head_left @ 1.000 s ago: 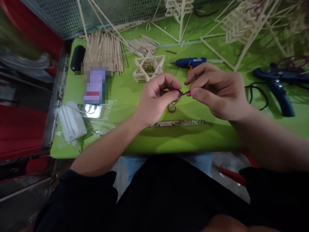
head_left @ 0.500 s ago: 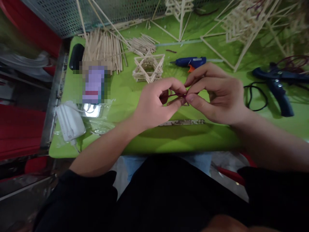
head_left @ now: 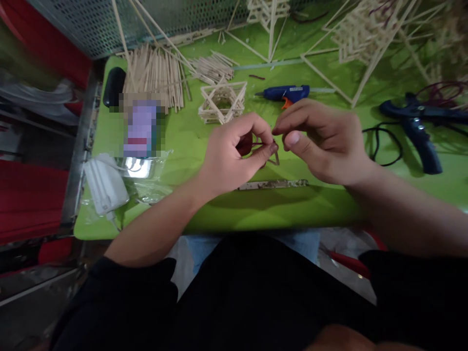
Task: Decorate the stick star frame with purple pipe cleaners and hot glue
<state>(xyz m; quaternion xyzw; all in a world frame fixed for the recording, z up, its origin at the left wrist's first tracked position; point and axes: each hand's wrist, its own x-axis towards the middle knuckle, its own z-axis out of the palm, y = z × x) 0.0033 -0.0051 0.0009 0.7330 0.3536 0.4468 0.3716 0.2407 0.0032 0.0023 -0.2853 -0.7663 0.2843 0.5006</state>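
Thumb and index finger of my left hand [head_left: 234,151] pinch a thin dark-red cord [head_left: 257,143] over the front half of the green table. My right hand [head_left: 321,141] is just to the right, its thumb and fingers apart and nothing visible between them. Below the left fingertips, a small light-coloured piece [head_left: 277,159] shows partly. Behind the left hand stands a small star-shaped frame of wooden sticks [head_left: 224,103]. A blue glue gun [head_left: 285,92] with an orange trigger lies behind the right hand.
Stick piles [head_left: 157,78] and a blurred purple object [head_left: 141,126] lie left, near a white power bank [head_left: 106,185]. Larger stick frames [head_left: 360,44] stand at the back. A dark-blue tool [head_left: 420,126] lies right. A narrow strip [head_left: 274,185] is near the front edge of the table [head_left: 234,214].
My right fingers have parted and moved off the left fingertips, letting go of the cord. The left hand still pinches it, and the small piece below shows more.
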